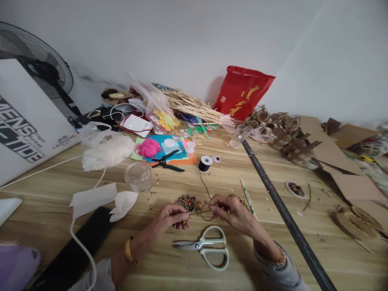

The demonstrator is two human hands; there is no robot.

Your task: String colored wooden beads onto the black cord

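My left hand (pixel 174 217) pinches one end of a thin dark cord (pixel 207 218), with a few coloured beads (pixel 183 223) showing under its fingertips. To the right, my right hand (pixel 226 207) has its fingers closed on the same cord, which forms a small loop between the two hands. From there the cord runs back to a white spool (pixel 205 163) wound with dark thread. A pile of multicoloured beads (pixel 187 203) lies just behind my hands, partly covered by them. White-handled scissors (pixel 209 246) rest on the table in front, blades pointing left.
Behind are pliers (pixel 165 161), pink yarn (pixel 148 148) and a clear jar (pixel 138 177). A dark strip (pixel 273 194) crosses the table on the right, near a small dish (pixel 295 189). A red bag (pixel 242 93) and bundled sticks (pixel 194 105) stand against the wall.
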